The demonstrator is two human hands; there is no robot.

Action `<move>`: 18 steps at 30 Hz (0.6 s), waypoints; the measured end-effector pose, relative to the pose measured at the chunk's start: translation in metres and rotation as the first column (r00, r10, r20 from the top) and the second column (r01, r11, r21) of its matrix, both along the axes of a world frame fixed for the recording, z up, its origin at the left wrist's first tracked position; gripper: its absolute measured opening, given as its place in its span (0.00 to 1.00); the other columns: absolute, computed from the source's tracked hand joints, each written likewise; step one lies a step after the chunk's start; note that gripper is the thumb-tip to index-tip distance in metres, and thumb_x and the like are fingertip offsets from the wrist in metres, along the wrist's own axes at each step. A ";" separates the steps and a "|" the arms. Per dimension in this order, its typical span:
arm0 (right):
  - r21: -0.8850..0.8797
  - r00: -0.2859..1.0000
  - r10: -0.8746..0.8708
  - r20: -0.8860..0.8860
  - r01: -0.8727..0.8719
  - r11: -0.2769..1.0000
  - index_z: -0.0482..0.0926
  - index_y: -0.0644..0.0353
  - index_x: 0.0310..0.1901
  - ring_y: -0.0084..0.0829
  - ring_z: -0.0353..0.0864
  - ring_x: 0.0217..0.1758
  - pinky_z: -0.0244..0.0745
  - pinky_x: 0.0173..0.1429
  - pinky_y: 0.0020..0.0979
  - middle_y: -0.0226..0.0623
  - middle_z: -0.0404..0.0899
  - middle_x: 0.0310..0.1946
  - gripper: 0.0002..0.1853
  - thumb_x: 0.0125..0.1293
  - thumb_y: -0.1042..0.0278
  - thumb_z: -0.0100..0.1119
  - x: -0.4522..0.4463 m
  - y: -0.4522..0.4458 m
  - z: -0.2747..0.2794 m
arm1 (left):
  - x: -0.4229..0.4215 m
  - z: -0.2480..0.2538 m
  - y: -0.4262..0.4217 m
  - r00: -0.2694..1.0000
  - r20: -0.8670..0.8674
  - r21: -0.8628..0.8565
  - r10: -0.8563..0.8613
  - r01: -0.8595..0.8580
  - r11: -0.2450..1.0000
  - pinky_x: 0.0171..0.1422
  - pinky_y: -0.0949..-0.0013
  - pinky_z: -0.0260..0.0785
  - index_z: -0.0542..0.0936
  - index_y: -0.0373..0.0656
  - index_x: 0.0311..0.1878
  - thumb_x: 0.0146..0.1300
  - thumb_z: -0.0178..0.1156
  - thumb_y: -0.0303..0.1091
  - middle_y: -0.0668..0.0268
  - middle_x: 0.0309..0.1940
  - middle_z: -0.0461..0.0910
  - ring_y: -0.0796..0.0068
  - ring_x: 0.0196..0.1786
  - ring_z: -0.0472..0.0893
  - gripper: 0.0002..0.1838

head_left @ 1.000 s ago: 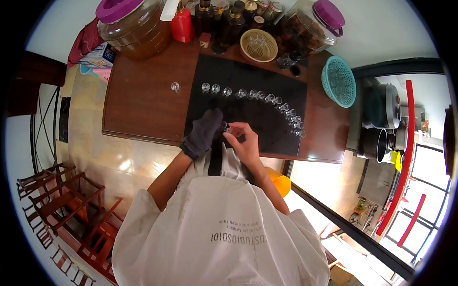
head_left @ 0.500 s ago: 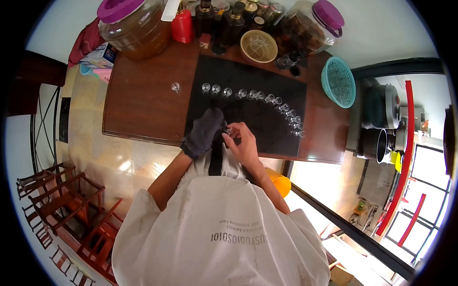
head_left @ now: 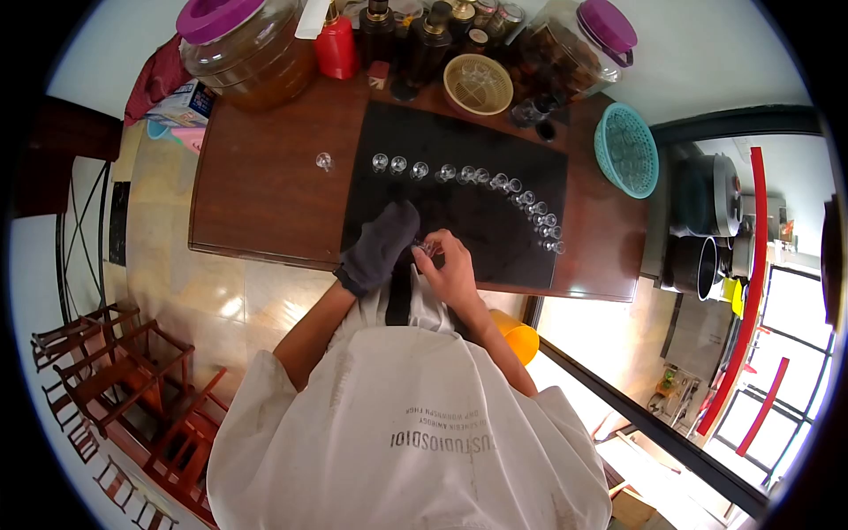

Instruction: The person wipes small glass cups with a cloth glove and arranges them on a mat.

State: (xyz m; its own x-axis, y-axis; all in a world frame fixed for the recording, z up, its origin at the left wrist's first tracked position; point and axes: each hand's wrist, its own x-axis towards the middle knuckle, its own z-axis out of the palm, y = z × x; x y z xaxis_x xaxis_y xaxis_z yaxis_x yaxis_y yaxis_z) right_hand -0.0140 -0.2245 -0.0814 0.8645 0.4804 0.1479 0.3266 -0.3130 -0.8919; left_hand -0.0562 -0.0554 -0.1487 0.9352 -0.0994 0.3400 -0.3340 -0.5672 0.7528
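Note:
A dark grey mitt-like cloth covers my left hand (head_left: 382, 243) and hides its fingers. My right hand (head_left: 450, 263) is closed, pinching a small clear glass (head_left: 425, 248) between thumb and fingers. That glass is right beside the mitt, over the near edge of a black mat (head_left: 459, 221); whether the mitt grips it too is hidden. Beyond my hands, several small stemmed glasses (head_left: 420, 170) form a curved row along the mat. Another small glass (head_left: 323, 162) is on the brown table, left of the mat.
Along the back of the brown table (head_left: 265, 194) are a big purple-lidded jar (head_left: 252, 62), a red bottle (head_left: 336, 49), dark bottles (head_left: 430, 40), a tan basket (head_left: 478, 86) and another jar (head_left: 574, 53). A turquoise basket (head_left: 626, 150) holds glassware at right. Below is a yellow bucket (head_left: 515, 337).
The mitt has turned slightly against the small glass, and my right fingers have shifted a little. The row of glasses is unchanged.

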 end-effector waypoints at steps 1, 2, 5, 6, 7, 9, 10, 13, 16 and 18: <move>-0.032 0.999 0.015 0.031 -0.014 0.999 0.73 0.63 0.29 0.39 0.74 0.27 0.69 0.36 0.35 0.39 0.74 0.23 0.13 0.60 0.62 0.63 0.000 -0.002 -0.002 | -0.002 -0.006 0.000 0.999 0.033 -0.036 -0.012 0.014 0.999 0.70 0.56 0.62 0.73 0.37 0.59 0.65 0.54 0.29 0.53 0.57 0.75 0.51 0.63 0.73 0.19; -0.031 0.999 0.016 0.030 -0.015 0.999 0.73 0.63 0.29 0.39 0.74 0.27 0.69 0.36 0.35 0.39 0.74 0.23 0.13 0.60 0.62 0.63 0.001 -0.004 -0.004 | -0.004 -0.011 0.000 0.999 0.032 -0.035 -0.011 0.012 0.999 0.70 0.56 0.62 0.73 0.37 0.59 0.65 0.54 0.29 0.53 0.57 0.75 0.51 0.63 0.73 0.19; -0.084 0.998 0.045 -0.044 -0.049 0.995 0.72 0.63 0.29 0.39 0.74 0.27 0.69 0.36 0.35 0.39 0.74 0.24 0.13 0.60 0.63 0.63 0.005 -0.010 -0.007 | -0.003 -0.004 -0.003 0.991 0.125 0.013 -0.039 0.038 0.999 0.73 0.56 0.59 0.73 0.37 0.61 0.67 0.52 0.30 0.53 0.61 0.74 0.51 0.65 0.72 0.20; -0.122 0.996 0.047 -0.075 -0.056 0.991 0.73 0.63 0.29 0.39 0.74 0.27 0.69 0.36 0.35 0.39 0.74 0.23 0.14 0.61 0.62 0.63 0.007 -0.012 -0.006 | -0.004 0.000 -0.003 0.992 0.122 -0.007 -0.044 0.045 0.999 0.72 0.57 0.60 0.73 0.37 0.61 0.67 0.52 0.31 0.53 0.60 0.74 0.51 0.65 0.72 0.20; -0.159 0.993 0.048 -0.106 -0.064 0.985 0.73 0.64 0.29 0.39 0.74 0.27 0.70 0.36 0.35 0.40 0.74 0.23 0.14 0.61 0.61 0.63 0.008 -0.013 -0.007 | -0.004 0.001 -0.003 0.992 0.120 -0.026 -0.049 0.052 0.998 0.72 0.57 0.60 0.73 0.37 0.60 0.67 0.52 0.31 0.53 0.60 0.74 0.51 0.65 0.72 0.19; -0.094 0.989 0.046 -0.138 -0.059 0.994 0.73 0.64 0.31 0.38 0.75 0.28 0.71 0.37 0.34 0.40 0.74 0.24 0.13 0.60 0.62 0.64 0.006 -0.010 -0.004 | -0.005 0.001 0.000 0.989 0.130 0.012 -0.070 0.069 0.998 0.72 0.56 0.59 0.70 0.37 0.63 0.66 0.54 0.32 0.51 0.64 0.71 0.51 0.66 0.71 0.23; -0.030 0.984 0.044 -0.170 -0.050 0.998 0.74 0.64 0.33 0.37 0.76 0.30 0.72 0.38 0.33 0.40 0.75 0.26 0.13 0.59 0.62 0.65 0.005 -0.008 -0.002 | -0.004 0.001 0.001 0.986 0.140 0.050 -0.092 0.086 0.995 0.73 0.54 0.58 0.67 0.36 0.67 0.64 0.57 0.33 0.50 0.67 0.67 0.51 0.66 0.70 0.28; -0.018 0.994 0.052 -0.096 -0.054 0.998 0.76 0.63 0.42 0.35 0.77 0.34 0.74 0.41 0.31 0.40 0.76 0.33 0.16 0.57 0.66 0.68 0.000 -0.003 0.005 | -0.001 0.010 0.003 0.989 0.050 -0.021 -0.137 0.138 0.990 0.72 0.55 0.59 0.68 0.38 0.67 0.64 0.56 0.32 0.50 0.67 0.67 0.51 0.66 0.70 0.27; 0.069 0.996 -0.013 -0.084 0.019 0.997 0.75 0.62 0.52 0.35 0.78 0.38 0.75 0.43 0.31 0.39 0.76 0.41 0.24 0.53 0.72 0.71 -0.004 0.002 0.012 | -0.003 0.011 0.001 0.995 0.072 0.076 -0.069 0.063 0.995 0.69 0.55 0.62 0.70 0.39 0.64 0.64 0.54 0.31 0.51 0.65 0.70 0.52 0.65 0.72 0.24; 0.042 0.999 0.031 -0.035 -0.030 0.999 0.75 0.62 0.55 0.33 0.78 0.38 0.75 0.43 0.30 0.39 0.76 0.43 0.26 0.51 0.76 0.71 0.001 0.000 0.012 | 0.001 0.007 0.002 0.989 0.053 -0.011 -0.136 0.137 0.990 0.69 0.55 0.63 0.72 0.40 0.62 0.64 0.54 0.31 0.52 0.64 0.71 0.52 0.64 0.72 0.22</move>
